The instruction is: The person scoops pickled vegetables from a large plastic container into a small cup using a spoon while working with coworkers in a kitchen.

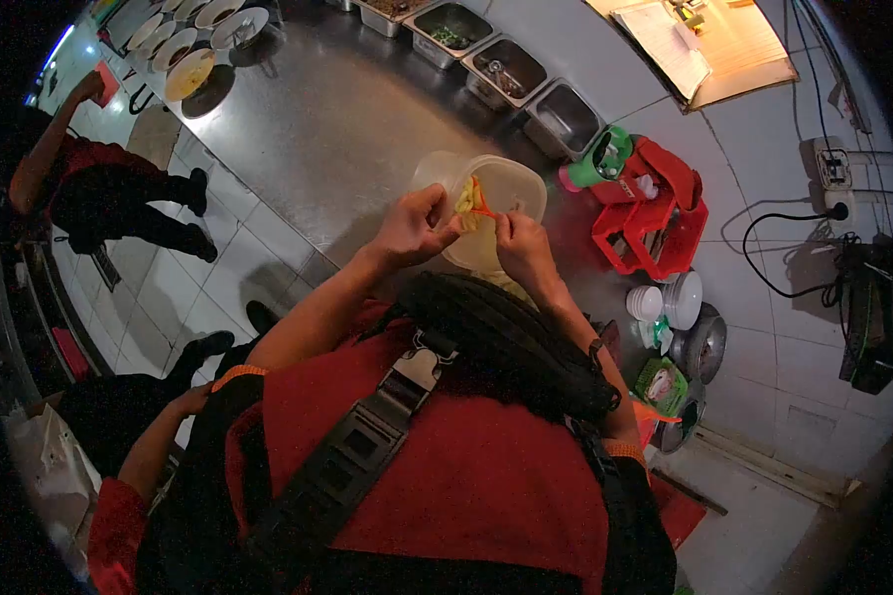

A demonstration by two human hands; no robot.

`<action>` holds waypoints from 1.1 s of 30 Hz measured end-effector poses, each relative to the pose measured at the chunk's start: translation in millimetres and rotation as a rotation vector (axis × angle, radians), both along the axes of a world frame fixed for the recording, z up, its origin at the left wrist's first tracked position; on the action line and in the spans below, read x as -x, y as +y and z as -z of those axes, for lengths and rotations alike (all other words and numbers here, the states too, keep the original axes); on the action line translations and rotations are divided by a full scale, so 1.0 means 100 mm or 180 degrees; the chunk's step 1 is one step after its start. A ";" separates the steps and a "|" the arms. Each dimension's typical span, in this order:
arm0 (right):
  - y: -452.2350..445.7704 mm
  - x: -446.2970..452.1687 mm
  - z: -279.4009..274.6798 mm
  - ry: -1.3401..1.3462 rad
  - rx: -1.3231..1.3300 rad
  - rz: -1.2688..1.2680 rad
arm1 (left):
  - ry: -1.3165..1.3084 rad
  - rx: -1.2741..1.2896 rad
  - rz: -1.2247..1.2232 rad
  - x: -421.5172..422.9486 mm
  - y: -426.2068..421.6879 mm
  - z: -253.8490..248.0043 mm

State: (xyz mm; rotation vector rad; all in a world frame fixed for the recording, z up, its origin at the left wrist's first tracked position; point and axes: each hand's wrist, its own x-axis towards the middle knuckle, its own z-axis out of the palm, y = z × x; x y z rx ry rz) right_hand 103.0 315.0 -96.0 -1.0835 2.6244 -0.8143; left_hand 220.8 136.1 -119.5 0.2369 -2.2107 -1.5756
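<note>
My left hand [419,228] is closed in a pinch on a small bag [466,202] with yellow-green contents. A thin orange-red strip [482,207] stretches from the bag to my right hand [526,250], whose fingers are closed on its end. I cannot tell if the strip is a tie or part of the bag. Both hands are over a translucent plastic tub [528,182] on the metal counter. Another pale translucent piece [433,171] lies against the tub's left side. My hands hide part of the tub.
Metal food pans [506,71] line the counter's back edge. Several plates [191,73] stand at the far left. A red plastic basket [655,238] and a green container [605,159] are on the right. One co-worker [99,188] stands at left; another's arm [159,446] is close beside me.
</note>
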 end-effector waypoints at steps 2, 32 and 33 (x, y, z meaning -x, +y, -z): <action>0.03 0.04 0.04 0.0166 -0.0096 -0.0024 | -0.0059 0.0034 0.0002 -0.03 0.02 -0.04; 0.02 -0.26 0.58 -0.0054 -0.0302 -0.1230 | 0.0116 -0.0937 -0.0270 -0.64 0.82 0.71; -0.07 -0.25 0.55 -0.0159 -0.0361 -0.1151 | 0.0211 -0.0902 -0.0470 -0.65 0.74 0.74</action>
